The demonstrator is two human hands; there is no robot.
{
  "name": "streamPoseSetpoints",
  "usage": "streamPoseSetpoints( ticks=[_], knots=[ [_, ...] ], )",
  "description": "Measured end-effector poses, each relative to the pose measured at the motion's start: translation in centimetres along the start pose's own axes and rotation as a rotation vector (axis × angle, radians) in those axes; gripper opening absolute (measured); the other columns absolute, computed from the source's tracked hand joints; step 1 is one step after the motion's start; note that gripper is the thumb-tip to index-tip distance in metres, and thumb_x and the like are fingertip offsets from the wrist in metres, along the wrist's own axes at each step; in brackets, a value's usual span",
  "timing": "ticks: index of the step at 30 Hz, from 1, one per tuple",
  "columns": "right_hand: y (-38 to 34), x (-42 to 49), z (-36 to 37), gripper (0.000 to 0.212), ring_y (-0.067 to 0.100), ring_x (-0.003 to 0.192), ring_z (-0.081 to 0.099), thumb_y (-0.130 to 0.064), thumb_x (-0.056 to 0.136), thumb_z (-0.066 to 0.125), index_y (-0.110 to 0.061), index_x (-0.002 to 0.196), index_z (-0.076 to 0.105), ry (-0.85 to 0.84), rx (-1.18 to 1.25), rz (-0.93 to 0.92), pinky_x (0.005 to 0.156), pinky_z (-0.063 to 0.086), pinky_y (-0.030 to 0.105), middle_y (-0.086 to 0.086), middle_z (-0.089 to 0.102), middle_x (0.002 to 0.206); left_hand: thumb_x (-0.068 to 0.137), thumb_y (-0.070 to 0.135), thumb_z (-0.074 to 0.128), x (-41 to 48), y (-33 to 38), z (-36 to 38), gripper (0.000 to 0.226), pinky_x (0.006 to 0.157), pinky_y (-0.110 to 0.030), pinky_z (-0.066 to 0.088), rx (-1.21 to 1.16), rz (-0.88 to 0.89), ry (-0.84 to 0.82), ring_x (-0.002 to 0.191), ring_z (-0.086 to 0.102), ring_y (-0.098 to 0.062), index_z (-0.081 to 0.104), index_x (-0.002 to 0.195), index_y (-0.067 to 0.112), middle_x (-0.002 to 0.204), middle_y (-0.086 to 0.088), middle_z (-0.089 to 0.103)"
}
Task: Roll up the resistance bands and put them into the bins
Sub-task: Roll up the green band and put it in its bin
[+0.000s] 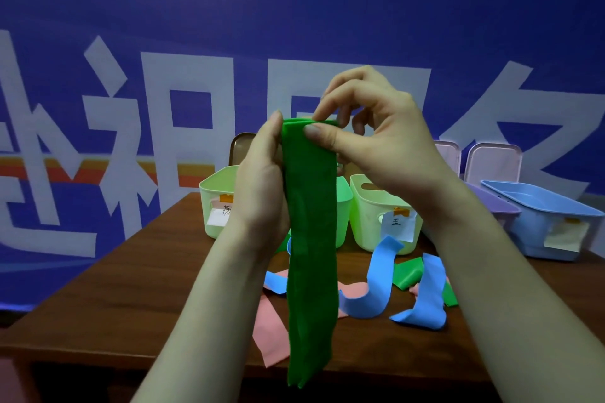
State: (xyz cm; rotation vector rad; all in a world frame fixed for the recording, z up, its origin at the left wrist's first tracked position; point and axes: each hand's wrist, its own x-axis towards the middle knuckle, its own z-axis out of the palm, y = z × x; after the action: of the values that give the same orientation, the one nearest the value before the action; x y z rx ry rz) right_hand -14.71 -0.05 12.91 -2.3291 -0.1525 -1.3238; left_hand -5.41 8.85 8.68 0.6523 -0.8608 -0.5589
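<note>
**Blue banner wall, brown table: a green band held up by its top end**

Raised in front of the bins, the long green rubber resistance band [312, 255] hung slack from both hands, its lower end dangling past the near edge of the table. It looked light, thin and floppy, probably stretchy and a little clingy. It would not keep a shape unaided, so the best place to hold it was the top end, pinched across its full width to start a tight roll. That end already appeared doubled over.

The left hand [262, 180] gripped the band's left edge, thumb lying along it, with the fingers hidden behind. The right hand [383, 137] pinched the top right corner. Its thumb [314, 132] pressed flat on the front and the forefinger curled over the fold, while the other fingers were loosely bent and held nothing.

Below, on the brown wooden table [131, 288], lay loose blue bands [376, 278], pink bands [271, 330] and a folded green band [407, 275]. Behind them stood pale green plastic bins [370, 206] with paper labels. A purple bin [491, 206] and a blue bin [540, 216] stood to the right.
</note>
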Motion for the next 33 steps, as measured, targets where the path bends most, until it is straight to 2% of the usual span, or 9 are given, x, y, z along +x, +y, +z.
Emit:
streamPoseSetpoints(
  ticks=[3,7,11,15,20,24,27,31,33],
  knots=[
    [-0.2,0.0,0.0,0.010,0.008,0.075,0.051,-0.019,0.079,0.076,-0.019,0.084,0.067,0.000,0.052,-0.006,0.059,0.042,0.022,0.001,0.056,0.101,0.100,0.040,0.028,0.1,0.0,-0.1,0.052,0.065,-0.029,0.057,-0.015,-0.005,0.019,0.075,0.070,-0.018,0.068,0.094,0.007,0.082,-0.009,0.073],
    [-0.1,0.1,0.2,0.009,0.005,0.077,0.049,-0.020,0.079,0.075,-0.020,0.083,0.067,-0.032,0.051,0.025,0.054,0.042,0.010,0.001,0.055,0.103,0.100,0.041,0.031,0.0,0.0,-0.1,0.052,0.074,-0.034,0.056,0.020,0.005,0.042,0.088,0.068,-0.024,0.065,0.108,0.003,0.096,-0.016,0.071],
    [0.3,0.0,0.4,0.009,0.003,0.078,0.049,-0.020,0.081,0.074,-0.021,0.085,0.066,-0.011,-0.001,0.023,0.057,0.043,0.010,-0.002,0.054,0.103,0.098,0.044,0.032,-0.3,-0.1,-0.2,0.055,0.072,-0.034,0.056,0.072,-0.006,0.043,0.087,0.068,-0.025,0.063,0.115,0.002,0.096,-0.016,0.071],
    [0.3,-0.1,0.4,0.009,0.002,0.077,0.050,-0.019,0.081,0.073,-0.019,0.086,0.066,-0.003,-0.011,0.021,0.056,0.043,0.010,-0.002,0.053,0.104,0.098,0.046,0.033,-0.3,-0.3,-0.3,0.055,0.077,-0.038,0.054,0.085,-0.010,0.046,0.096,0.068,-0.025,0.063,0.116,0.004,0.100,-0.015,0.071],
    [0.5,-0.2,0.5,0.008,0.002,0.075,0.052,-0.018,0.082,0.072,-0.017,0.087,0.066,0.001,-0.031,0.042,0.060,0.041,0.011,-0.007,0.054,0.101,0.098,0.045,0.032,-0.4,-0.5,-0.1,0.055,0.079,-0.039,0.055,0.133,-0.002,0.063,0.090,0.070,-0.024,0.064,0.112,0.003,0.096,-0.014,0.073],
    [0.8,-0.5,0.6,0.008,0.002,0.076,0.051,-0.014,0.082,0.072,-0.012,0.085,0.065,0.000,0.018,0.059,0.053,0.040,0.008,0.000,0.057,0.100,0.099,0.046,0.031,-0.2,-0.9,-0.1,0.055,0.084,-0.042,0.053,0.139,0.004,0.090,0.090,0.070,-0.026,0.066,0.108,0.004,0.097,-0.016,0.072],
    [1.1,-0.5,0.5,0.009,0.003,0.075,0.051,-0.012,0.082,0.072,-0.009,0.083,0.064,-0.012,0.043,0.071,0.050,0.039,0.007,0.004,0.058,0.100,0.099,0.045,0.031,-0.1,-1.2,0.0,0.055,0.080,-0.041,0.051,0.108,0.006,0.087,0.087,0.069,-0.026,0.065,0.107,0.003,0.095,-0.015,0.072],
    [1.5,-0.5,0.4,0.010,0.002,0.073,0.051,-0.016,0.081,0.073,-0.014,0.083,0.064,0.011,-0.025,0.064,0.061,0.037,0.010,-0.002,0.059,0.096,0.100,0.044,0.027,-0.2,-1.4,0.3,0.054,0.078,-0.040,0.054,0.214,0.051,0.062,0.081,0.070,-0.023,0.067,0.103,0.007,0.092,-0.012,0.074],
    [1.6,-0.6,0.3,0.016,0.000,0.067,0.051,-0.018,0.080,0.074,-0.016,0.089,0.061,0.029,0.006,0.103,0.058,0.040,0.011,-0.007,0.058,0.092,0.100,0.045,0.027,-0.4,-1.4,0.5,0.055,0.075,-0.036,0.055,0.239,0.046,0.021,0.079,0.070,-0.021,0.067,0.100,0.008,0.089,-0.011,0.074]
  ],
)
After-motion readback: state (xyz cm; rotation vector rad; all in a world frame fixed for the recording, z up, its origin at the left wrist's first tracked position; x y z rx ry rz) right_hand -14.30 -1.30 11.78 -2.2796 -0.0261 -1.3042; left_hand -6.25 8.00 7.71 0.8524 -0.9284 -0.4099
